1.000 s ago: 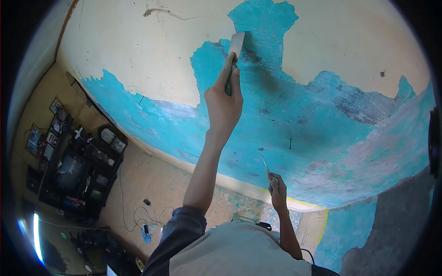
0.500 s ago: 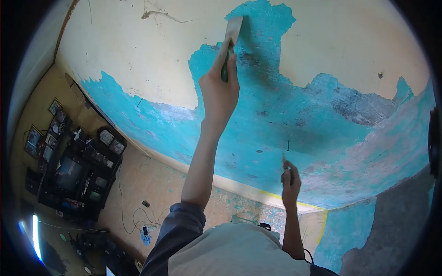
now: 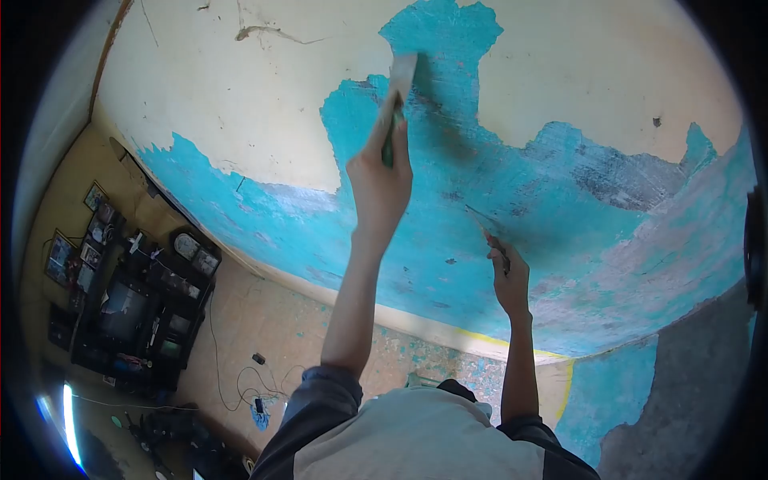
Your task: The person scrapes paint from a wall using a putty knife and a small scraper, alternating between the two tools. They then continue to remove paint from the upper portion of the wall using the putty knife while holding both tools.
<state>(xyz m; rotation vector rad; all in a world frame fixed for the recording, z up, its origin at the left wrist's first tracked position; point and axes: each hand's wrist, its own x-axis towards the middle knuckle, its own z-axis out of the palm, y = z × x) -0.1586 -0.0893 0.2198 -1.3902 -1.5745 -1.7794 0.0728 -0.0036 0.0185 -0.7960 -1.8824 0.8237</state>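
Note:
My left hand (image 3: 381, 182) is closed around the green handle of a scraper (image 3: 404, 74), forefinger stretched along it. The wide metal blade points up and overlaps the border between cream paint (image 3: 264, 104) and bared turquoise paint (image 3: 384, 264) on the wall. Lower and to the right, my right hand (image 3: 510, 276) grips a red-handled tool (image 3: 491, 238) with a narrow blade that points up and left, close over the turquoise area. Its handle is partly hidden by my fingers.
Paint flakes (image 3: 400, 349) litter the floor along the wall's base. Cables and a phone-like device on a blue cloth (image 3: 260, 418) lie on the floor. At the left stands a dark cabinet (image 3: 148, 308) with a television and framed pictures.
The scraper in my left hand has moved slightly down the wall. My right hand has risen, and its tool now tilts up and left.

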